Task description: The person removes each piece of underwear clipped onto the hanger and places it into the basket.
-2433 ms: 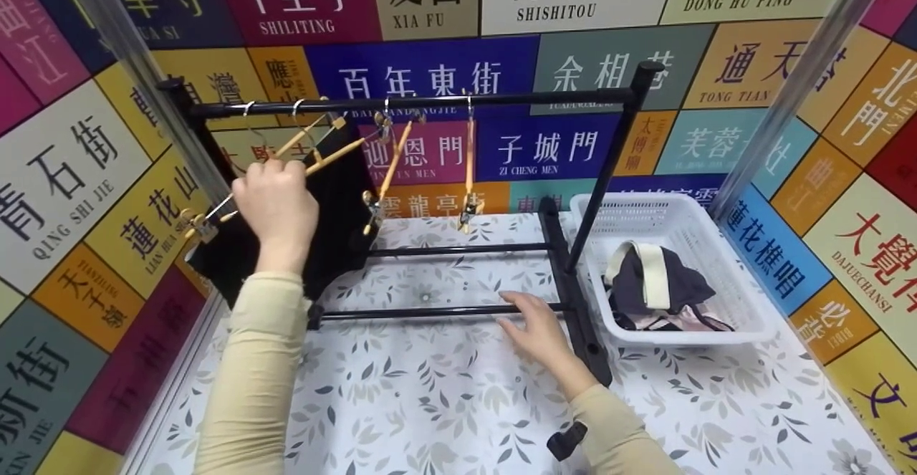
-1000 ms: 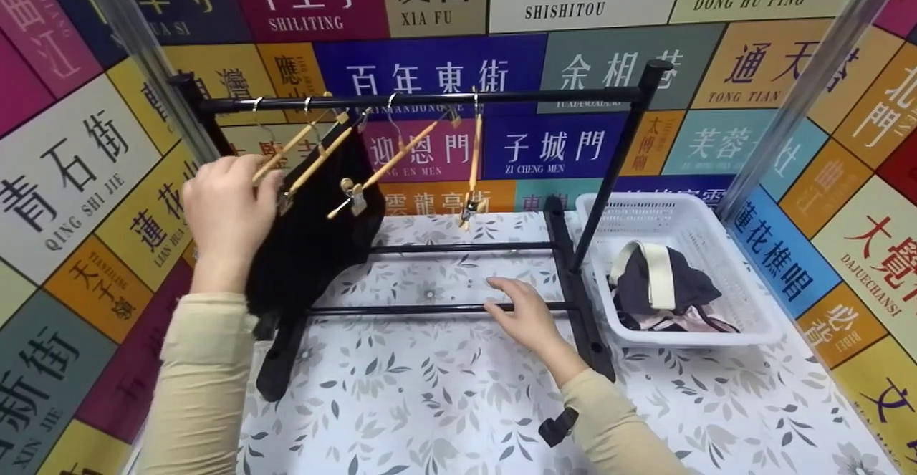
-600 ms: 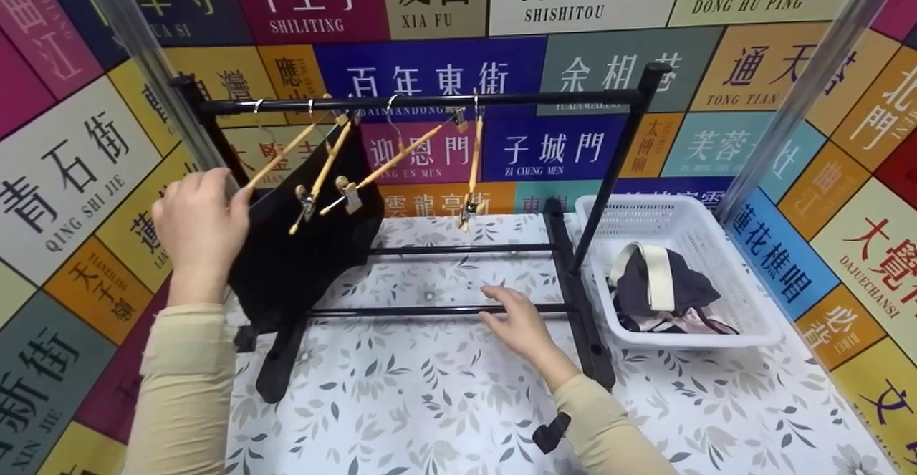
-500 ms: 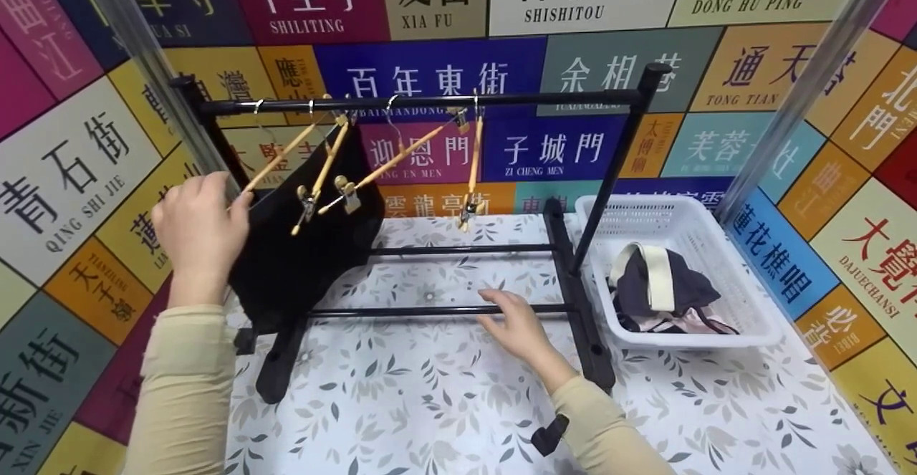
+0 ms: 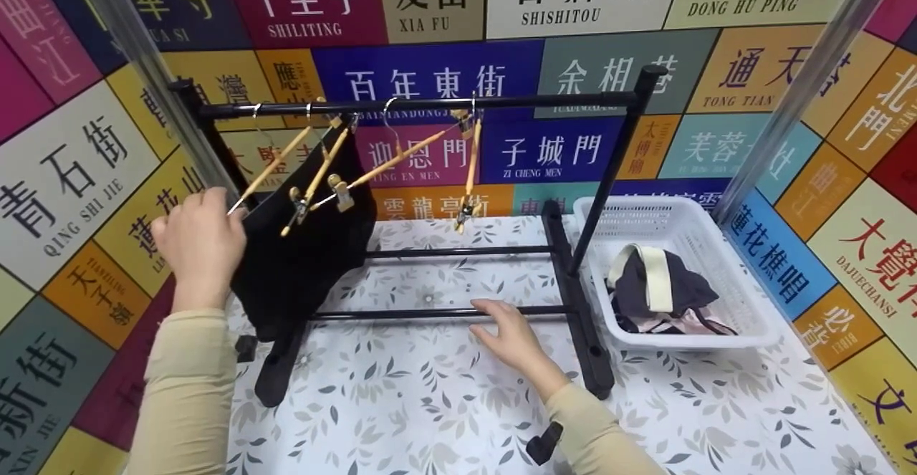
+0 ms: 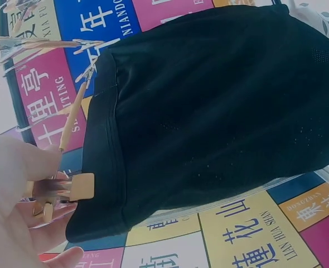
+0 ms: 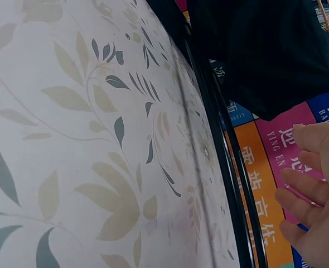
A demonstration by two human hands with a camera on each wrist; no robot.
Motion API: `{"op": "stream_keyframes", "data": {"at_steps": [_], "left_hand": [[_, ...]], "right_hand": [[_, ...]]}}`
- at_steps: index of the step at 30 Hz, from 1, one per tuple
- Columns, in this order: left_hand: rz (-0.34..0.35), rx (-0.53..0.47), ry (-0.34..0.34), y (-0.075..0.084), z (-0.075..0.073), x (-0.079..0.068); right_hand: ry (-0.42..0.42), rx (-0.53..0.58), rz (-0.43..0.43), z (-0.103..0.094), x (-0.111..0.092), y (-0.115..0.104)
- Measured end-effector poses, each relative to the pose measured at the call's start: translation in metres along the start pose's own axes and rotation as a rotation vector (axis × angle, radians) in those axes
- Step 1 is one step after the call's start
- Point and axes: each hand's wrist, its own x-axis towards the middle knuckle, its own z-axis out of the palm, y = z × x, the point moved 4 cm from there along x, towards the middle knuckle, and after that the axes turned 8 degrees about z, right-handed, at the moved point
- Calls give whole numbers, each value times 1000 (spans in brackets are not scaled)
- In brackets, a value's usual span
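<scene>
My left hand [image 5: 200, 242] holds the near end of the leftmost clip hanger [image 5: 276, 163], at its clip. In the left wrist view that clip [image 6: 82, 186] bites the waistband of a black garment [image 6: 220, 106], with the fingers curled behind it. The garment hangs at the left side of the black rack [image 5: 430, 102]; its exact cut cannot be made out. More wooden clip hangers, such as the rightmost hanger [image 5: 473, 160], hang from the same bar with nothing in their clips. Low over the table, near the front lower bar, my right hand [image 5: 509, 335] is relaxed and holds nothing.
A white plastic basket [image 5: 752, 317] stands right of the rack, with dark, cream-banded and pink clothing [image 5: 666, 281] in it. Leaf-patterned covering lies over the table [image 5: 401, 403]. Walls with coloured Chinese signs enclose the back and sides.
Over the earlier frames my left hand moved left and slightly down along the hanger to its near end. The neighbouring hangers swung. My right hand drifted slightly left and stayed low.
</scene>
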Motion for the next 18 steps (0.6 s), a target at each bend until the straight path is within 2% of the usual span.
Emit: {"op": "stream_keyframes", "data": {"at_steps": [6,14,18], "left_hand": [[-3,12,-4,0,2,0],[16,27,70,3,0,-1],[-1,40,75,2,1,0]], "right_hand": [[-24,4,12,4,3,-3],[-35,0,13,6,6,-9],[-39,-14,10,5,8,-11]]}}
